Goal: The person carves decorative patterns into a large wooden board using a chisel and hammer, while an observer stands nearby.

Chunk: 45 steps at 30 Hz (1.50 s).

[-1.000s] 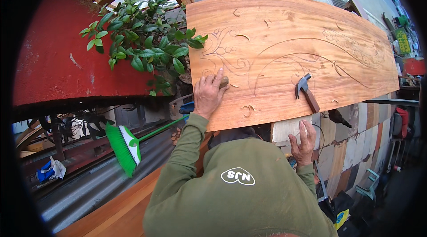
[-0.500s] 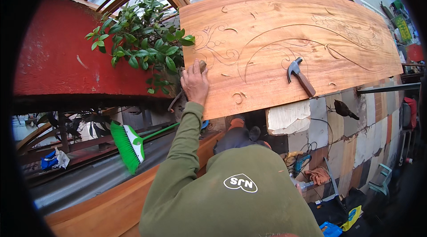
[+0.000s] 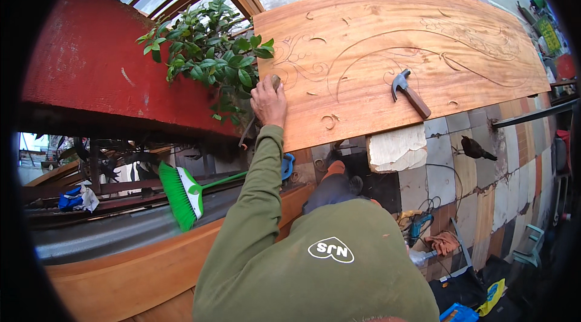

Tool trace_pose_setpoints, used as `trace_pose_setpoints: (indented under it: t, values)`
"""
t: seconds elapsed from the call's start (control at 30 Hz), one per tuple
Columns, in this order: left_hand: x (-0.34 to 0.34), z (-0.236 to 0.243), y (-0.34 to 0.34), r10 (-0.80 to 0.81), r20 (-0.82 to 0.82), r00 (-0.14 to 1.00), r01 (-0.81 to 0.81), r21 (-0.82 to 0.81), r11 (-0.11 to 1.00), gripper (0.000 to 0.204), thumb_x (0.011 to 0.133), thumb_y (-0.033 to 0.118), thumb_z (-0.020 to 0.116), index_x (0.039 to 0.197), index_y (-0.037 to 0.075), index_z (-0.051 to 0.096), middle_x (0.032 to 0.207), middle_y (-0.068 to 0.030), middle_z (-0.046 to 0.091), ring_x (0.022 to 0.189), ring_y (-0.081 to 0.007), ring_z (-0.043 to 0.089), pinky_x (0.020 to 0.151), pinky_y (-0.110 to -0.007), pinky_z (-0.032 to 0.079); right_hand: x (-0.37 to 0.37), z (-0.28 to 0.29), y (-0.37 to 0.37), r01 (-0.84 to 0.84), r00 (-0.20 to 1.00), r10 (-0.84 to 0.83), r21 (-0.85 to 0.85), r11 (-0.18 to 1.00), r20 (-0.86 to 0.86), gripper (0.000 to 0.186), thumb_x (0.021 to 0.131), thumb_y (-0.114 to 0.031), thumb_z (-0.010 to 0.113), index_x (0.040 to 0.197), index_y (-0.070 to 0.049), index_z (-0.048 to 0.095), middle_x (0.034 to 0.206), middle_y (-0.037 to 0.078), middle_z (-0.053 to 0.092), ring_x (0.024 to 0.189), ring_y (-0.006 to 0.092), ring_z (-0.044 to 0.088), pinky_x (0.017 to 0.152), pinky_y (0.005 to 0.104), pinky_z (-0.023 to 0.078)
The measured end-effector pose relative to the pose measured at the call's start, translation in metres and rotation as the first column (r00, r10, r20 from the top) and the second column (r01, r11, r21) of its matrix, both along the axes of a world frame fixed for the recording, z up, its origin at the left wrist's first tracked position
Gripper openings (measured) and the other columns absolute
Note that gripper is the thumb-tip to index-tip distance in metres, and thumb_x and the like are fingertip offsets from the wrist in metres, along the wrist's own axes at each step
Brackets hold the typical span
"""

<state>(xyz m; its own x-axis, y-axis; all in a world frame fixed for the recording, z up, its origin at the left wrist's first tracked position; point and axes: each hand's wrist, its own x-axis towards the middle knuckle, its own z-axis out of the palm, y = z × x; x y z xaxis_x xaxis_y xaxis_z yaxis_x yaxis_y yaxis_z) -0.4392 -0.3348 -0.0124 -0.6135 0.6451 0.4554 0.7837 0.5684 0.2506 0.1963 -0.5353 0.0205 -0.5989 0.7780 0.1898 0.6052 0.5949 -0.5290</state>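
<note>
My left hand [image 3: 269,104] is at the near left edge of a broad wooden panel [image 3: 369,113]. Its fingers close round a short, rounded brown wooden piece [image 3: 275,82], mostly hidden by the hand. Curved scroll lines and a pencilled floral pattern mark the panel, with several curled shavings scattered over it. A claw hammer [image 3: 415,102] with a brown handle lies on the panel, right of my hand. My right hand is out of view; my green-sleeved torso covers the lower middle.
A leafy plant [image 3: 209,50] and a red wall [image 3: 91,62] border the panel's left. A white block [image 3: 396,150] shows under its near edge. Right, a dark bird [image 3: 477,148] stands on patchwork tiles, near a cord and a blue power tool [image 3: 417,229]. A green broom [image 3: 184,195] lies lower left.
The whole view has shifted slightly, so the panel and wall sit a little further right. My left hand keeps its place at the panel's edge, and the hammer has not moved on the panel.
</note>
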Motion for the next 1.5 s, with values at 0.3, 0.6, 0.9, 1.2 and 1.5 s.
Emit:
trace_pose_setpoints:
  t: [0.3,0.6,0.9,1.2,1.5]
  values:
    - [-0.010,0.003,0.004,0.199,0.102,0.975,-0.201,0.007,0.980,0.050,0.098,0.033,0.074,0.139,0.010,0.057,0.132,-0.0099,0.065,0.123,-0.0354,0.061,0.098,-0.051,0.051,-0.002,0.001,-0.001,-0.035,0.999,0.035,0.019,0.999,0.002,0.058,0.100,-0.033,0.072,0.151,-0.009,0.060,0.145,0.021,0.061,0.131,0.0423,0.061,0.111,0.0540,0.049]
    - [-0.011,0.007,0.006,0.201,0.202,0.958,-0.205,-0.005,0.979,0.045,0.100,0.033,0.073,0.133,0.008,0.055,0.133,-0.0127,0.064,0.123,-0.0370,0.062,0.098,-0.052,0.052,-0.001,0.007,-0.005,-0.056,0.998,0.055,0.024,0.998,0.033,0.058,0.100,-0.036,0.071,0.150,-0.009,0.060,0.145,0.021,0.061,0.131,0.0423,0.061,0.111,0.0540,0.049]
    - [-0.018,0.005,0.003,0.207,0.278,0.938,-0.229,0.049,0.972,0.044,0.100,0.030,0.073,0.133,0.007,0.054,0.130,-0.0164,0.064,0.121,-0.0401,0.063,0.100,-0.052,0.051,-0.004,0.006,-0.008,-0.081,0.996,0.081,0.023,0.996,0.030,0.059,0.100,-0.039,0.070,0.150,-0.009,0.061,0.146,0.021,0.060,0.131,0.0423,0.061,0.111,0.0539,0.049]
    - [-0.022,0.000,0.004,0.202,0.313,0.928,-0.251,0.124,0.960,0.046,0.100,0.030,0.073,0.133,0.004,0.055,0.130,-0.0202,0.066,0.116,-0.0429,0.065,0.097,-0.053,0.053,-0.011,0.004,-0.010,-0.103,0.995,0.102,0.008,0.995,0.020,0.060,0.100,-0.042,0.070,0.150,-0.010,0.061,0.146,0.021,0.060,0.131,0.0423,0.061,0.111,0.0538,0.049]
    - [-0.024,0.002,0.003,0.203,0.385,0.900,-0.274,0.140,0.951,0.048,0.100,0.029,0.073,0.135,0.001,0.055,0.134,-0.0234,0.066,0.119,-0.0452,0.065,0.097,-0.055,0.053,-0.020,0.002,-0.014,-0.126,0.992,0.126,0.006,0.992,0.010,0.061,0.100,-0.045,0.069,0.150,-0.010,0.061,0.146,0.021,0.060,0.131,0.0423,0.061,0.111,0.0537,0.049]
